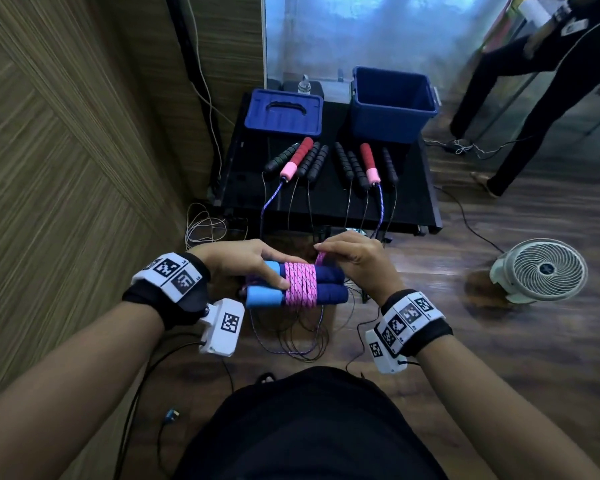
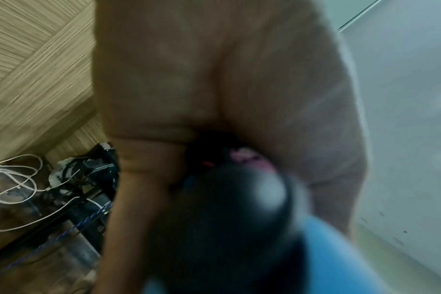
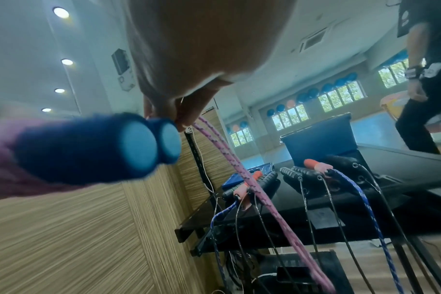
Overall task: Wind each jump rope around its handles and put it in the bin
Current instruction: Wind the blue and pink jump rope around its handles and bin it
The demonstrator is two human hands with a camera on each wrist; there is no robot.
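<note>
The left hand [image 1: 243,259] is gripping two foam handles [image 1: 329,287], side by side and banded with braided pink rope [image 1: 302,284], while the right hand [image 1: 352,259] is pinching the rope's loose end. The open blue plastic bin [image 1: 394,103] is sitting on the black worktop [image 1: 413,209]; the left wrist view is blurring out all detail.

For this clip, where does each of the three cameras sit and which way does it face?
Head: worn on the head, looking down at both forearms, left hand and right hand holding the paired blue foam handles wound with pink braided rope; black table and open blue plastic bin beyond.
Left wrist: along the palm, blurred, its grip around the handles.
Right wrist: along the fingers pinching the rope, toward the table.
Shared: handles in all views; table and bin in head and right wrist.
</note>
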